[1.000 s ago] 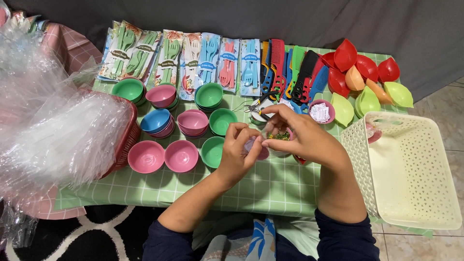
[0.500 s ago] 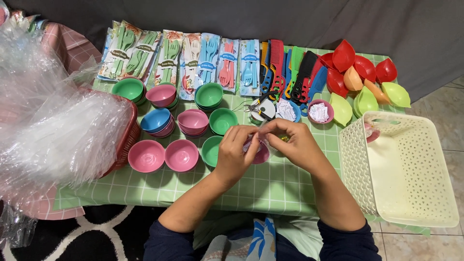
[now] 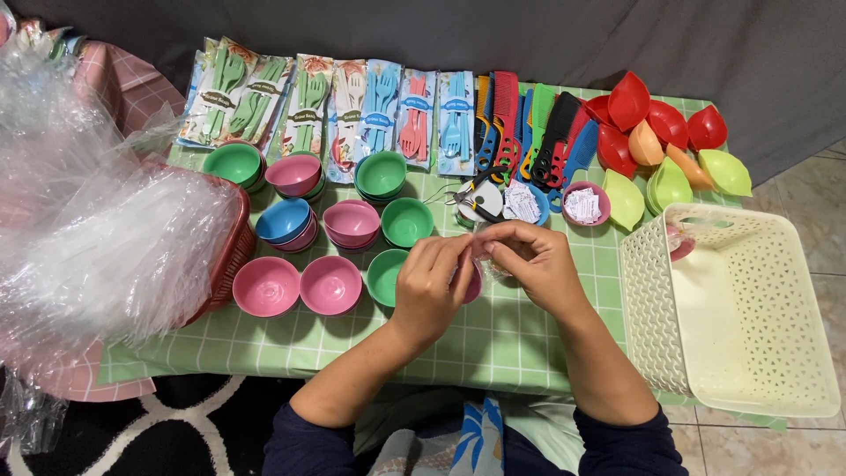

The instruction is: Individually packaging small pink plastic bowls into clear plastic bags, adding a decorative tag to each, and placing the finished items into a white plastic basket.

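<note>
At centre of the green checked tablecloth (image 3: 493,339), both hands pinch a small pink bowl (image 3: 473,284) in clear wrapping: left hand (image 3: 429,286) cupping it from nine o'clock, right hand (image 3: 531,262) gripping the film at three o'clock. Keeping the bowl steady while the film is drawn snug looks wisest. Since a second ago, the right hand has dropped lower, nearer the cream basket (image 3: 736,313).

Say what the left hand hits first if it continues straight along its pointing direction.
Probably the right hand: the left hand points up-right, fingers already meeting it around a small pink bowl. Depth unclear.
</note>
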